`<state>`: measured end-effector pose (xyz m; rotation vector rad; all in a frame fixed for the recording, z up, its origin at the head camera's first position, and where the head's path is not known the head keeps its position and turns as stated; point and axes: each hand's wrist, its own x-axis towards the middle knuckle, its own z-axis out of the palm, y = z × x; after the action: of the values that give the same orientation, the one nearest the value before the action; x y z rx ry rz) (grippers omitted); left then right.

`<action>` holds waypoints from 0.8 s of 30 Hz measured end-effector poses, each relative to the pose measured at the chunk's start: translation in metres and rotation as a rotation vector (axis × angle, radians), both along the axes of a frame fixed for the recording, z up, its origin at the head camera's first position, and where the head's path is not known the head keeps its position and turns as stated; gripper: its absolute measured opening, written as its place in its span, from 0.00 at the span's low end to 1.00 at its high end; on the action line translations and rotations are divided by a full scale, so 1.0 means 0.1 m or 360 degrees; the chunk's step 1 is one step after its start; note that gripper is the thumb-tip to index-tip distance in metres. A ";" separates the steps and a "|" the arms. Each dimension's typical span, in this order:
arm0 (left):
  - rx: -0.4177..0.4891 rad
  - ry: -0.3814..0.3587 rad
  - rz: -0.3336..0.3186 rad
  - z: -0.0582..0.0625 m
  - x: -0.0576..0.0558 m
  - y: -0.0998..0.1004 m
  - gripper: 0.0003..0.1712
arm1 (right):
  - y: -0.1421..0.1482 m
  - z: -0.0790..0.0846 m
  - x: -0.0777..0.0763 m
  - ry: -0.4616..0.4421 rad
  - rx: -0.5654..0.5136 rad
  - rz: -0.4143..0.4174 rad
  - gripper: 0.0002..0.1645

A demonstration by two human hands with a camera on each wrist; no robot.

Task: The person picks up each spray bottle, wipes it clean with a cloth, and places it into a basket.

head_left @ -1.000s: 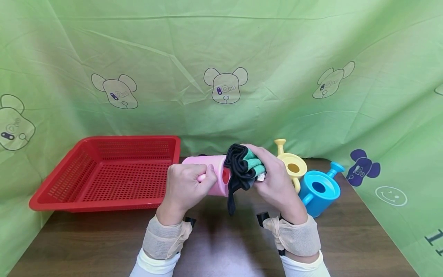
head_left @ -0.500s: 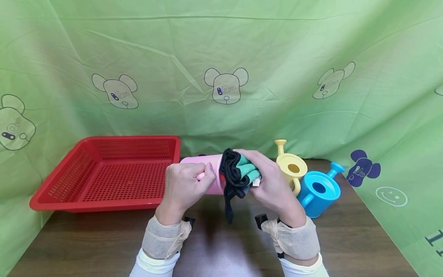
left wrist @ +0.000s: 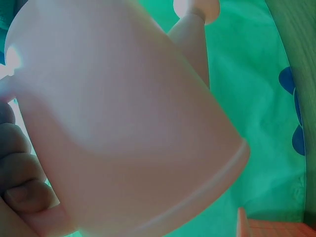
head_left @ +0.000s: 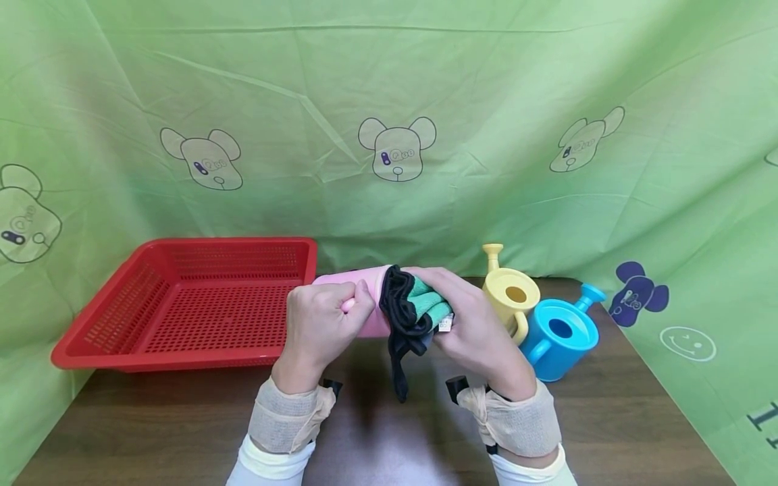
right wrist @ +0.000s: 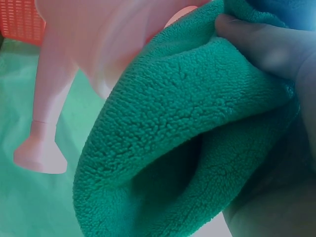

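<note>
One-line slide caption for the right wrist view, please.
Green plush cloth held in the right grip before a pink watering can, red basket at upper left.

Head view looks down; wrist close-ups share the can (left wrist: 123, 108).

1. A creased green cloth (head_left: 486, 67) hung along the far side and around the left and right.
2. Outlined bear heads (head_left: 398, 154) ran across it from the left.
3. On the right showed a purple bear head (head_left: 639, 295), a winking smiley (head_left: 687, 343) and partial dark lettering (head_left: 762, 420).
4. The tabletop (head_left: 638, 425) was brown wood-grain, with pale glare (head_left: 395, 469) at near centre.
</note>
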<state>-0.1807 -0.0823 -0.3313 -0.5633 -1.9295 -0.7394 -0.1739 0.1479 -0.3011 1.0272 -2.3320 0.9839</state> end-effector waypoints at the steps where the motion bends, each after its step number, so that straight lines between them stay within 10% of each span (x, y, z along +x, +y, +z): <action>1: 0.0000 -0.0002 0.0001 0.00 0.00 0.00 0.29 | 0.00 0.00 0.00 0.0003 0.0003 0.0002 0.38; 24: 0.0065 -0.0030 0.0078 0.00 0.00 -0.01 0.29 | 0.01 0.01 0.03 -0.0045 0.0049 0.0050 0.39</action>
<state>-0.1805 -0.0830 -0.3318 -0.4842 -1.9345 -0.7537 -0.1710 0.1484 -0.3000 1.0713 -2.3679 0.9834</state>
